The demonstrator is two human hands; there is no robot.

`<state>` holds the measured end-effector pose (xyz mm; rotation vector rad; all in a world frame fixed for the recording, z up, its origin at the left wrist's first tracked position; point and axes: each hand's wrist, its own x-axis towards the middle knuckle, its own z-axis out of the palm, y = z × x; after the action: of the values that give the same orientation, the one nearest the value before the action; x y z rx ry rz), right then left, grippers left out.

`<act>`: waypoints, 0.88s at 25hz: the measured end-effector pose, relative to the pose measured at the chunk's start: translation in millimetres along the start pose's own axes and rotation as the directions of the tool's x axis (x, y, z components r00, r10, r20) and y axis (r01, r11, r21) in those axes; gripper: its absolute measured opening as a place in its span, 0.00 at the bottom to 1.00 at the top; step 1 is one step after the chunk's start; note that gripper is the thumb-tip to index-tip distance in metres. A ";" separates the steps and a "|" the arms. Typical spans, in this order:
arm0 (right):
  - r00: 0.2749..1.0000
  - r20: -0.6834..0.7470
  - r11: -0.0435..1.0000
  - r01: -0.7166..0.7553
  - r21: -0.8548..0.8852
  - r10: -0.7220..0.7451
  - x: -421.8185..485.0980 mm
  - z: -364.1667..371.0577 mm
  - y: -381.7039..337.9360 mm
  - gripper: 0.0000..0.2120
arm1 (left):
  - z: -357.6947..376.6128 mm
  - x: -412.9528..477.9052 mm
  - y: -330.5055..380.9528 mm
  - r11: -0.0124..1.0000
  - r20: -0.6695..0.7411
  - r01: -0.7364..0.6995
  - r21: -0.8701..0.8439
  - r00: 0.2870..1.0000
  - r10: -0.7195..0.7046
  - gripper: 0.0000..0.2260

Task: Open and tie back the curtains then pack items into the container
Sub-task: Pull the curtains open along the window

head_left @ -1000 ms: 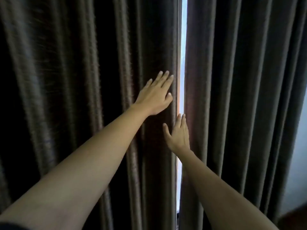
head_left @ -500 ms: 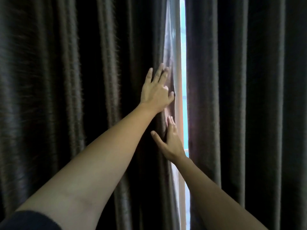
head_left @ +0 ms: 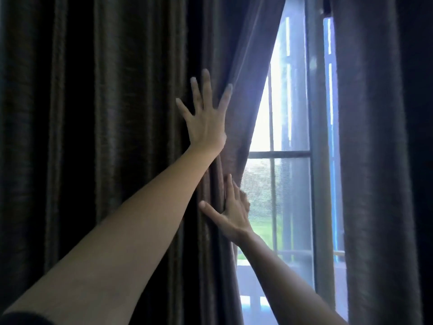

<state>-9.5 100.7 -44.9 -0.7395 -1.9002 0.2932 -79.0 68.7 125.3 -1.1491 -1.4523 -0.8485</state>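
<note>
Two dark brown pleated curtains hang in front of a window. The left curtain (head_left: 117, 137) has its inner edge pulled aside, and the right curtain (head_left: 375, 160) hangs straight. My left hand (head_left: 206, 118) lies flat on the left curtain near its inner edge, fingers spread, holding nothing. Lower down, my right hand (head_left: 232, 214) is at the same edge. Its thumb lies on the front of the fabric and its fingers hook around the edge. No container or items to pack are in view.
In the gap between the curtains a window (head_left: 290, 184) with a dark frame and bars shows bright daylight and greenery outside. A vertical frame post (head_left: 316, 137) stands just left of the right curtain.
The gap between the curtains has widened from a thin slit to a broad opening as the left curtain's edge moved left. My left hand has spread its fingers.
</note>
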 end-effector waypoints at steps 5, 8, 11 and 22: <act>0.998 0.009 0.973 0.065 0.221 -0.069 18.6 28.9 -13.0 0.57 | 1.2 8.7 -43.3 0.996 0.046 0.086 0.026 0.995 -0.087 0.51; 0.997 0.054 0.955 0.040 0.294 -0.058 27.9 49.8 -27.0 0.62 | 1.7 11.3 -65.9 0.989 0.076 0.142 0.029 0.987 -0.144 0.52; 0.994 0.092 0.962 0.028 0.271 -0.055 37.6 71.9 -43.5 0.64 | -1.1 12.3 -95.6 0.977 0.084 0.214 -0.020 0.974 -0.212 0.52; 0.988 0.116 0.944 0.058 0.325 -0.100 64.9 175.7 -127.8 0.64 | -5.7 10.0 -233.0 0.927 0.040 0.367 -0.081 0.930 -0.365 0.55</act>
<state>-230.2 62.4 -9.2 -0.4320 -1.9367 0.5969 -299.8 -1.5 153.3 -0.9653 -1.6939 -1.1697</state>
